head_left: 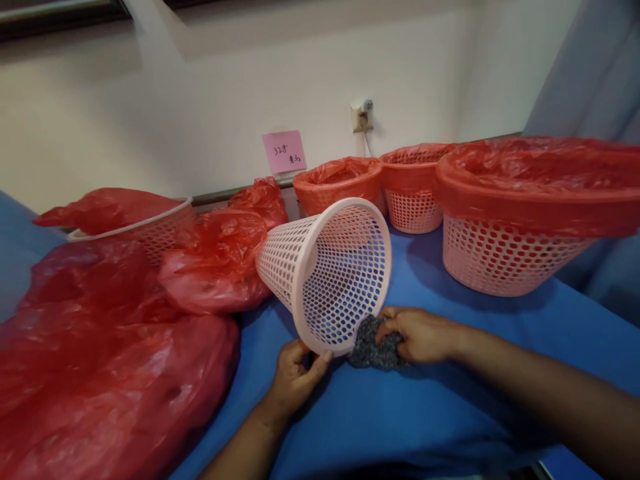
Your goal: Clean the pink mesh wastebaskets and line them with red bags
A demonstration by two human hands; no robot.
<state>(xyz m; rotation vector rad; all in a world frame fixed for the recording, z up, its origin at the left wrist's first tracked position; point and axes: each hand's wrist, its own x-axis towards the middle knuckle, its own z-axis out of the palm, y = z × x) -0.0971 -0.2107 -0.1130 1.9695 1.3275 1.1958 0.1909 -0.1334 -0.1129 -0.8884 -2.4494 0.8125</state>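
A pale pink perforated plastic wastebasket [300,267] lies tipped on its side, its round mouth facing me. My left hand [297,377] grips the lower rim, thumb over the edge and the other fingers partly hidden beneath. A crumpled dark grey cloth [373,347] is bunched in my right hand [417,333], pressed against the rim's lower right. Through the holes the inside looks bare.
Red plastic bags [115,373] heap up on the left, with another bag [215,260] behind. Bag-lined baskets [500,247] stand at the back and right. A blue cloth [430,413] covers the table. On the wall are a pink note [284,152] and a socket [362,119].
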